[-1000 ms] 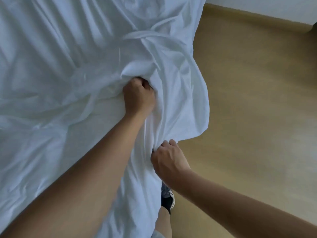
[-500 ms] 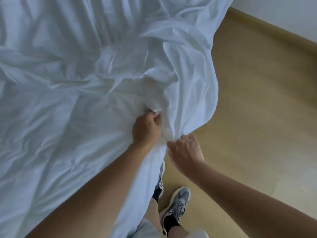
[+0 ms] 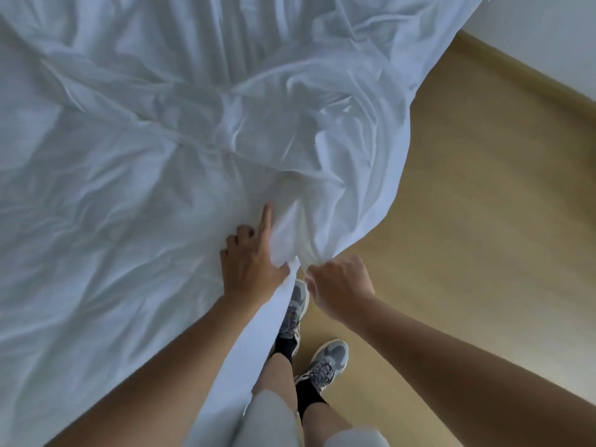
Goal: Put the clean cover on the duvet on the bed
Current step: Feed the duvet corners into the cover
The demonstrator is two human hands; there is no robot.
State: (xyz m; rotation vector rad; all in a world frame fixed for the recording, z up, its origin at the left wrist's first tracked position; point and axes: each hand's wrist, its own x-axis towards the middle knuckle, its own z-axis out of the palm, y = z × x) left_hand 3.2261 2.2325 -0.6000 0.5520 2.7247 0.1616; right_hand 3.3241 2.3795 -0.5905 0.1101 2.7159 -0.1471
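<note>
Two hands are set at one corner: the index finger (image 3: pixel 266 221) of the left hand (image 3: pixel 254 269) is stretched straight along a fold, its other fingers curled and its thumb hooked beneath, while the bunched tip is pinched by the right hand (image 3: pixel 342 287). The white crumpled fabric duvet cover (image 3: pixel 161 188) is spread over the bed, with this corner hanging above the tan wooden floor (image 3: pixel 483 221). The cover is judged light, limp and apt to slip, and is best gripped at seams and corners.

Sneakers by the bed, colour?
The sneakers are grey with pale soles; head view shows them best.

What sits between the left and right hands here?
Head view: a bunched edge of the white cover fills the gap; a grey shoe shows beneath it.
</note>
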